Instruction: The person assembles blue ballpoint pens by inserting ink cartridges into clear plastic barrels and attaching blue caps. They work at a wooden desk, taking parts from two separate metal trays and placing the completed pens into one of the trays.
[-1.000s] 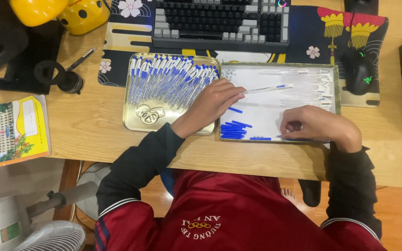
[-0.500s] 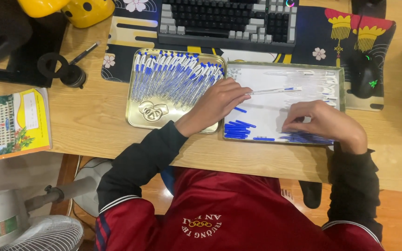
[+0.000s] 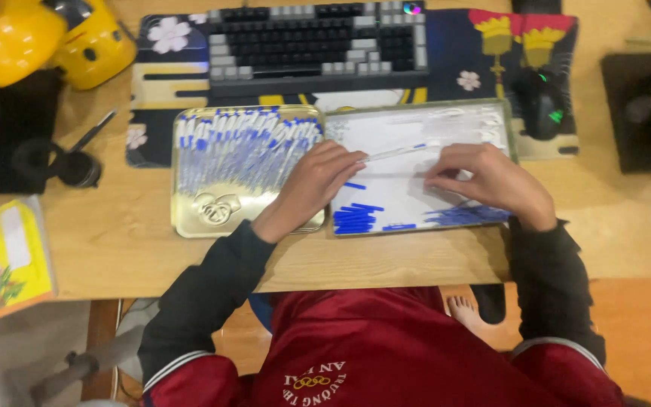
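My left hand (image 3: 312, 187) holds a clear pen barrel (image 3: 393, 153) with a blue tip, which reaches across a white-lined tray (image 3: 386, 120). My right hand (image 3: 491, 179) rests on that tray with its fingertips at the pen's far end. Loose blue caps (image 3: 356, 218) lie in a pile near the tray's front edge, and more blue pieces (image 3: 469, 216) lie under my right wrist. A gold tray (image 3: 190, 218) to the left is packed with several blue-capped pens (image 3: 242, 147).
A keyboard (image 3: 318, 38) lies behind the trays on a patterned desk mat. A black mouse (image 3: 542, 102) sits at the right. Yellow toys (image 3: 47, 38) stand at the far left, and a yellow booklet (image 3: 5, 256) lies at the desk's left edge.
My right hand has lifted from the blue pieces at the tray's front and moved up and left to meet the pen that my left hand holds. The camera has shifted a little.
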